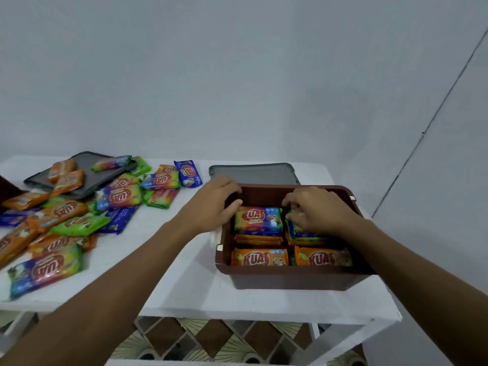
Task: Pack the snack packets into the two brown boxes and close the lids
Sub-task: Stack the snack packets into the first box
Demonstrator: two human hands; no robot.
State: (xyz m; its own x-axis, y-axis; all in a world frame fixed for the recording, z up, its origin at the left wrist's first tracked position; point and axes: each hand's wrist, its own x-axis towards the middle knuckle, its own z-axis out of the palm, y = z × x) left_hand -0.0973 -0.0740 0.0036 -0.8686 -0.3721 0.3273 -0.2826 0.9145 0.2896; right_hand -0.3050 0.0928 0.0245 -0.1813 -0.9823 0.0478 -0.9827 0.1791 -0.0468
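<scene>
Far L edge: corner of a dark brown container [7, 190], mostly out of frame, type not confirmed. Next, L grey lid [91, 178] lies flat on white desk [184, 276] w/ approx. three packets on it. Loose snack packets [66, 220] (orange, green, blue, rainbow) are scattered and overlapping across desk's L half, none boxed; blue packet [188, 173] is the rightmost, near the wall. Ctr: left hand [214, 204] at brown box's L wall, fingers curled over rim near far corner, thumb touching edge of rainbow KUAT packet [258, 219]. Brown box [290, 282] stands open on desk's R half, near front edge. Contents: four stacks, two by two. Rainbow packet tops far-L stack; orange KUAT packets [260, 257] top both near stacks. Right hand [314, 210] is inside box over far-R stack, fingers curled and gripping green-blue packet [299, 229] on top. Rear grey lid [253, 174] lies flat just behind box, off it. Patterned floor tiles [184, 339] are visible under desk.
</scene>
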